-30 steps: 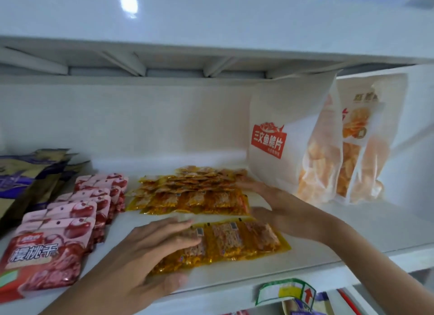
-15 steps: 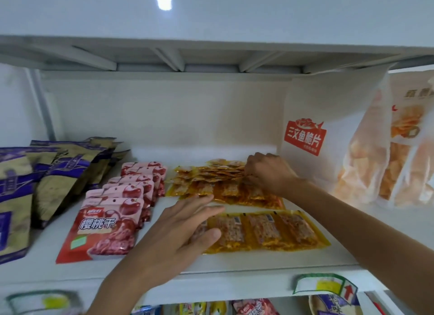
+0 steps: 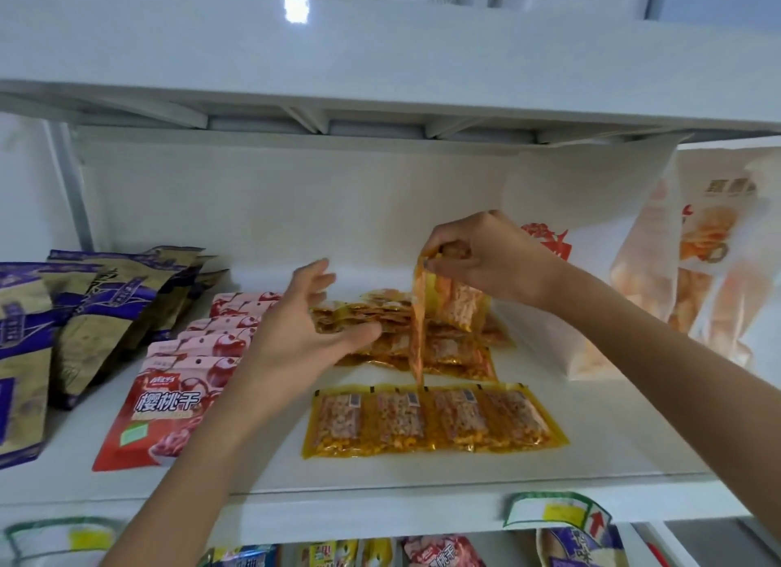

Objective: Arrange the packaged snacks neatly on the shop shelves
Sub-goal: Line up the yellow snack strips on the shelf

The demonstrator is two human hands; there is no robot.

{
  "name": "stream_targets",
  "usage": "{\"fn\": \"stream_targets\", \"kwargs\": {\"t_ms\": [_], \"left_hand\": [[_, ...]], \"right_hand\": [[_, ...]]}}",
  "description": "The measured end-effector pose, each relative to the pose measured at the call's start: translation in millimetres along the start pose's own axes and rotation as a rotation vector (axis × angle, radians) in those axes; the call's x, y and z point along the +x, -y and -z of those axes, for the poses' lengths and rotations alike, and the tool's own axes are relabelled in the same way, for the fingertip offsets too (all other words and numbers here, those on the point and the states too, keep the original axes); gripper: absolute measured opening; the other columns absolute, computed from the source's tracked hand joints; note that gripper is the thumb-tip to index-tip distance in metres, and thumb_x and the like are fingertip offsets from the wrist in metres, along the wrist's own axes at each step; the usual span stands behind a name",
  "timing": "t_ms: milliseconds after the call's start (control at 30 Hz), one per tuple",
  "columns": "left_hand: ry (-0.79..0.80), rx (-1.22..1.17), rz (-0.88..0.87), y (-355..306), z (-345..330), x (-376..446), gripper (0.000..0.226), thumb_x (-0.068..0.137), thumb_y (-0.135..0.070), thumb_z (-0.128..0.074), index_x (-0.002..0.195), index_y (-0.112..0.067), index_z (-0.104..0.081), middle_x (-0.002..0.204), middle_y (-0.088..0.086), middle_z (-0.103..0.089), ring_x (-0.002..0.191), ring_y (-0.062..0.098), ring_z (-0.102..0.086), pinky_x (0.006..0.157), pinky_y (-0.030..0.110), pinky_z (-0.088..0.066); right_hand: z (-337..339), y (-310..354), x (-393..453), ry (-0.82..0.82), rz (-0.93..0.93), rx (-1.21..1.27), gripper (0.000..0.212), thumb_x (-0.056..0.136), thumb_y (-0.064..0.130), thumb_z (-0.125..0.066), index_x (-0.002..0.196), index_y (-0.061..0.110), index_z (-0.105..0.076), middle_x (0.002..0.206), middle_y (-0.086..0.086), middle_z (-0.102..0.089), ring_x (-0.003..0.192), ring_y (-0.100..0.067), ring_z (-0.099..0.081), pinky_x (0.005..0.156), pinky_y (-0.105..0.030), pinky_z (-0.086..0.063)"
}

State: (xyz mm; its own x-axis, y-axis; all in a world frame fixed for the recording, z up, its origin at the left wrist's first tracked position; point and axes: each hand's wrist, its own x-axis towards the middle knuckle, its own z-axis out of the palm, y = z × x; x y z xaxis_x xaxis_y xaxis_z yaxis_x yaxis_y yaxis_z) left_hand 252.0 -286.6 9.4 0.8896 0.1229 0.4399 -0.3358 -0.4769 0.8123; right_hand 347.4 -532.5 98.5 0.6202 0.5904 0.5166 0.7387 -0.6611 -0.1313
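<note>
Pinching yellow strip point(image 3: 418, 313) aloft (right hand point(image 3: 486, 262))

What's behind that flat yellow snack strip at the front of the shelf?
Behind the front strip lies a pile of the same yellow packets. The left hand and a lifted strip cover part of it.

Two bare forearms reach forward and up from the bottom of the view. The left hand point(image 3: 302, 327) is spread open, palm turned toward the right, fingers slightly curled and thumb stretched out sideways, gripping nothing. The right hand point(image 3: 492, 260) is raised higher, wrist bent downward, fingertips pinched together on the top edge of a strip of yellow snack packets point(image 3: 427, 308) hanging beneath it.
</note>
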Motion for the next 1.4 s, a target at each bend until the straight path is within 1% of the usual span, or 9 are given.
{"fn": "stream_targets", "kwargs": {"t_ms": [133,267,467,600,833,1000,1133,1267,1400], "left_hand": [[0.252,-0.381,0.039,-21,-21,-9,0.099,0.055,-0.086,-0.080,0.137,-0.032,-0.062,0.129,-0.009,-0.072,0.120,0.013,-0.069,0.110,0.051,-0.051],[0.227,-0.653,0.210,-23,-22,-22,0.119,0.051,-0.086,-0.081,0.138,-0.009,-0.058,0.126,0.008,-0.071,0.111,0.026,-0.073,0.094,0.061,-0.058],[-0.019,-0.330,0.189,-12,-25,-33,0.008,0.092,-0.016,-0.074,0.098,-0.013,-0.077,0.082,0.000,-0.079,0.072,0.008,-0.071,0.067,0.020,-0.051],[-0.002,-0.330,0.239,-6,-15,-34,0.008,0.092,-0.016,-0.074,0.097,-0.014,-0.080,0.090,0.000,-0.081,0.075,0.005,-0.073,0.076,0.027,-0.047],[0.052,-0.307,0.165,-2,-10,-34,0.008,0.094,-0.011,-0.072,0.098,-0.014,-0.078,0.079,-0.002,-0.079,0.070,0.004,-0.071,0.070,0.017,-0.054],[0.041,-0.099,-0.099,6,-1,-27,0.019,0.088,-0.007,-0.078,0.100,-0.022,-0.079,0.095,-0.008,-0.081,0.091,0.008,-0.076,0.079,0.015,-0.057],[0.027,0.321,-0.315,15,-2,-33,0.024,0.083,-0.028,-0.081,0.098,-0.046,-0.078,0.114,-0.025,-0.072,0.109,-0.003,-0.066,0.101,0.022,-0.049],[0.123,0.633,-0.513,35,-10,-46,0.040,0.082,-0.020,-0.077,0.108,-0.048,-0.072,0.119,-0.027,-0.068,0.128,0.000,-0.056,0.108,0.041,-0.047],[0.171,0.509,-0.469,51,-2,-53,0.069,0.084,0.008,-0.061,0.126,-0.047,-0.068,0.137,-0.035,-0.060,0.143,-0.005,-0.044,0.101,0.025,-0.050]], "right_hand": [[5,12,-11,0.089,-0.049,0.085,0.008,0.098,0.036,-0.071,0.102,0.031,-0.077,0.090,0.018,-0.072,0.074,0.007,-0.063,0.065,-0.014,-0.045],[13,11,-29,0.130,-0.195,0.234,0.008,0.093,0.027,-0.077,0.101,0.027,-0.080,0.084,0.011,-0.076,0.072,-0.002,-0.070,0.068,-0.024,-0.054],[18,-7,-63,0.291,-0.359,0.525,0.045,0.081,0.047,-0.085,0.119,0.023,-0.078,0.122,0.011,-0.075,0.120,-0.009,-0.067,0.109,-0.030,-0.048],[6,-20,-82,0.440,-0.426,0.693,0.066,0.080,0.039,-0.084,0.138,0.012,-0.066,0.129,0.004,-0.074,0.118,-0.011,-0.069,0.107,-0.034,-0.051],[-18,-38,-99,0.288,-0.534,0.904,0.030,0.085,0.020,-0.081,0.108,0.000,-0.078,0.086,-0.007,-0.073,0.082,-0.015,-0.066,0.078,-0.023,-0.057],[-27,-32,-117,-0.043,-0.322,0.696,0.009,0.088,0.012,-0.081,0.096,0.008,-0.080,0.093,-0.003,-0.080,0.089,-0.015,-0.075,0.088,-0.034,-0.055],[-38,-45,-141,-0.282,0.248,-0.053,0.013,0.096,0.032,-0.073,0.106,0.028,-0.081,0.095,0.010,-0.077,0.082,-0.009,-0.070,0.081,-0.038,-0.057],[-53,-56,-164,-0.180,0.436,-0.299,0.027,0.099,0.017,-0.070,0.124,0.025,-0.077,0.106,0.005,-0.076,0.095,-0.014,-0.069,0.081,-0.032,-0.054],[-59,-52,-182,-0.076,0.302,-0.213,0.045,0.088,0.016,-0.056,0.129,0.022,-0.074,0.128,0.003,-0.071,0.111,-0.017,-0.067,0.089,-0.044,-0.054]]}}
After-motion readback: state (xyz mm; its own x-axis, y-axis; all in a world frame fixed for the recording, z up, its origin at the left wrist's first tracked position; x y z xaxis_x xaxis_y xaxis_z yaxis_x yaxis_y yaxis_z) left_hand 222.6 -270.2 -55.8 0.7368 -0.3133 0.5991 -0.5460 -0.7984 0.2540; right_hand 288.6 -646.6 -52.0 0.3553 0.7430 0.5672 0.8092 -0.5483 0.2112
